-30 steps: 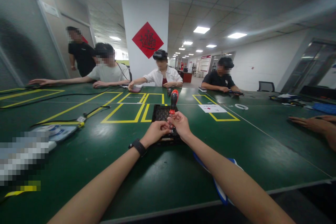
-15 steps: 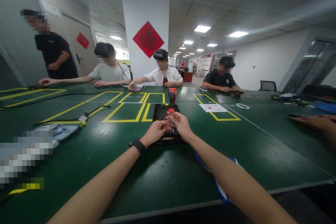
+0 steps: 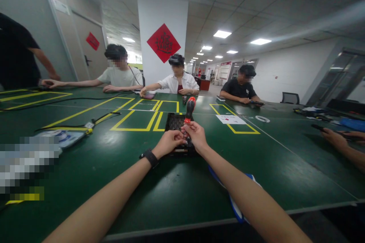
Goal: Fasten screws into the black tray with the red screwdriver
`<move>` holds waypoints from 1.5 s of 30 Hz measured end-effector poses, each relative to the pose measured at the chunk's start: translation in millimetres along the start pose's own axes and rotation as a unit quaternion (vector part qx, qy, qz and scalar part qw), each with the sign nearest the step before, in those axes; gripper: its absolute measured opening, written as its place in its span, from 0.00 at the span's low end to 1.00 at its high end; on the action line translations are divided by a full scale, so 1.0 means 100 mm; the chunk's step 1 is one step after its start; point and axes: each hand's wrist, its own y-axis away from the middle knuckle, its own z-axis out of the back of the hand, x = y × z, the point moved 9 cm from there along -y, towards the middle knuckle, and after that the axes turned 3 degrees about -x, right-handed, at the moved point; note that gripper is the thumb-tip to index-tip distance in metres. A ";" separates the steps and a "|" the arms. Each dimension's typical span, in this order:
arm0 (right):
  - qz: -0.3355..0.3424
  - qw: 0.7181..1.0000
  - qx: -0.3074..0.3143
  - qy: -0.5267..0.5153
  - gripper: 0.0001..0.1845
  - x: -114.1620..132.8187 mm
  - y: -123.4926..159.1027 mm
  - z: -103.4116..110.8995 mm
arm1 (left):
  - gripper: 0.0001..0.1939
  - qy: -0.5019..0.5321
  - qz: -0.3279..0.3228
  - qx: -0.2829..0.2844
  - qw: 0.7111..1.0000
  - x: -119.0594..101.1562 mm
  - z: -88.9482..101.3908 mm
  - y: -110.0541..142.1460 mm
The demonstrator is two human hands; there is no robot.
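A red-and-black screwdriver point(image 3: 190, 111) stands nearly upright over a small black open tray point(image 3: 173, 122), its handle leaning a little to the right. My right hand point(image 3: 197, 136) has its fingers closed round the shaft just below the handle. My left hand point(image 3: 169, 142), with a dark watch point(image 3: 149, 158) on the wrist, is pinched beside the lower shaft. What lies between the left fingertips is too small to make out. Both hands hide the screwdriver's tip and much of the tray's inside.
Yellow tape outlines point(image 3: 131, 129) mark the green table. A white paper sheet point(image 3: 230, 119) and a white ring point(image 3: 262, 119) lie to the right. A blue-and-white object point(image 3: 238, 207) sits under my right forearm. Black cables point(image 3: 107, 117) run left. Several people sit around the table.
The screwdriver's handle has tipped to the right. My hands stay close together over the tray. The standing person at the left has moved further left.
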 end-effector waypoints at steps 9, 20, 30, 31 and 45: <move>-0.015 1.000 0.025 0.010 0.15 -0.04 -0.01 -0.04 | 0.11 0.077 -0.004 0.048 0.996 -0.08 -0.08 0.02; 0.024 1.000 -0.010 -0.010 0.14 -0.01 -0.02 0.02 | 0.15 -0.019 -0.001 -0.007 1.000 0.00 0.01 -0.01; -0.019 0.999 0.039 -0.019 0.18 -0.04 -0.01 -0.04 | 0.12 0.073 -0.001 0.046 0.996 -0.05 -0.09 0.01; -0.016 0.999 0.039 -0.016 0.18 -0.03 -0.01 -0.04 | 0.12 0.087 -0.002 0.050 0.995 -0.06 -0.10 0.01; 0.014 1.000 -0.007 0.011 0.12 0.02 -0.01 0.01 | 0.14 -0.017 0.013 0.006 1.000 0.03 -0.01 0.00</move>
